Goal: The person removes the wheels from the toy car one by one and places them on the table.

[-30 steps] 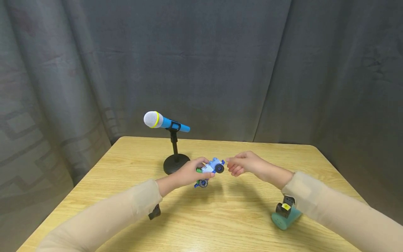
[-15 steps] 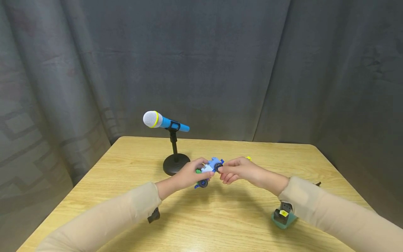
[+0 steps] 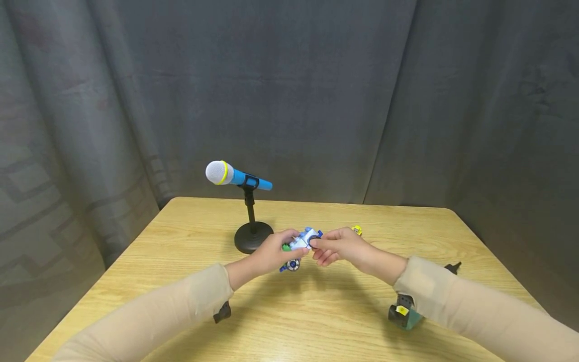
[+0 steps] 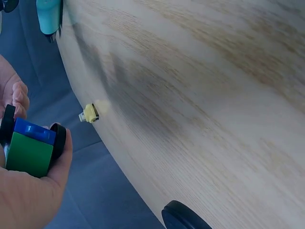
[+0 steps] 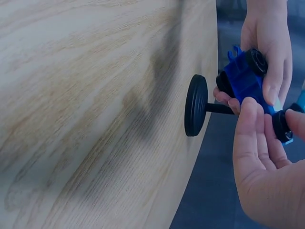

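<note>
A toy car (image 3: 300,240) built of blue, light blue and green bricks, with black wheels, is held above the table in front of me. My left hand (image 3: 269,253) grips it around the body, near the green end (image 4: 29,155). At the other end my right hand (image 3: 345,246) pinches a black wheel (image 5: 282,126) between thumb and fingers. The right wrist view shows the car's blue underside (image 5: 245,78) facing that camera. From the head view, the right thumb and fingers cover part of that wheel.
A blue microphone (image 3: 239,176) on a black stand (image 3: 246,239) stands behind my left hand. A small yellow piece (image 3: 357,230) lies beyond my right hand. Under my right forearm lies a teal tool (image 3: 413,320) with a dark pointed tip (image 3: 454,267), partly hidden.
My right hand has come left and down from beside the car and now pinches its wheel. The yellow piece has come into sight behind it. The left hand has hardly moved.
</note>
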Demonstrator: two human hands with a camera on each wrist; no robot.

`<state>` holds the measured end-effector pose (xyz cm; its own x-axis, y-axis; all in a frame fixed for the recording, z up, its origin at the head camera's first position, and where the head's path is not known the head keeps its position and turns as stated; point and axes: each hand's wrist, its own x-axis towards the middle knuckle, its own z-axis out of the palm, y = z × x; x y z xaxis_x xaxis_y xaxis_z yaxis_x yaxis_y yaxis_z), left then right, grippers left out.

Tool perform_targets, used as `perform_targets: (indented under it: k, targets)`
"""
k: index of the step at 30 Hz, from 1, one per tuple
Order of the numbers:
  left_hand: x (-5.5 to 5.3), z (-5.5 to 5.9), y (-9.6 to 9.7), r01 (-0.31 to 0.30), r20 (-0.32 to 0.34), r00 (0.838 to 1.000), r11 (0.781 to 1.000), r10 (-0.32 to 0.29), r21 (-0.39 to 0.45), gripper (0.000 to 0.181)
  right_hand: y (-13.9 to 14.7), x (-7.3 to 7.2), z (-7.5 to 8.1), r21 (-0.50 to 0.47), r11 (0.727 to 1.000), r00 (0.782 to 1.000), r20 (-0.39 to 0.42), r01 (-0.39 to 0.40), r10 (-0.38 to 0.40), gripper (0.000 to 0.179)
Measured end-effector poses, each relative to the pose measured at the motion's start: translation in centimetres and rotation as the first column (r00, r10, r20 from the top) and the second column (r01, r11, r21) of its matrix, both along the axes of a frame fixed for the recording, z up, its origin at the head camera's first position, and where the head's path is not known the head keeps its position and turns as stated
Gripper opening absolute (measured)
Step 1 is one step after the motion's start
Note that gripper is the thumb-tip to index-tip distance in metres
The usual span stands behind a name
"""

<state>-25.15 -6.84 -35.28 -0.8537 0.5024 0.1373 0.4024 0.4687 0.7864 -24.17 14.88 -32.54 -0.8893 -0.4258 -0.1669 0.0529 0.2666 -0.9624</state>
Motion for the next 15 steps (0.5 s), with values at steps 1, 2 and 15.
perform_targets:
  k: [1, 2, 15]
  targets:
    - [0.0, 0.0, 0.0, -0.004, -0.002, 1.000, 1.000, 0.004, -0.003, 0.040, 0.0, 0.0, -0.1, -0.006, 1.000, 1.000, 0.001, 0.010, -0.010, 0.036]
    - [0.1, 0.0, 0.0, -0.008, -0.006, 1.000, 1.000, 0.008, -0.008, 0.040, -0.1, 0.0, -0.1, -0.009, 1.000, 1.000, 0.000, 0.020, -0.020, 0.034]
    - [-0.3, -1.0, 0.3, -0.057, -0.015, 0.998, 0.996, 0.056, -0.070, 0.051, -1.2, 0.4, -0.5, 0.121, 0.977, 0.968, -0.204, 0.175, -0.148, 0.026]
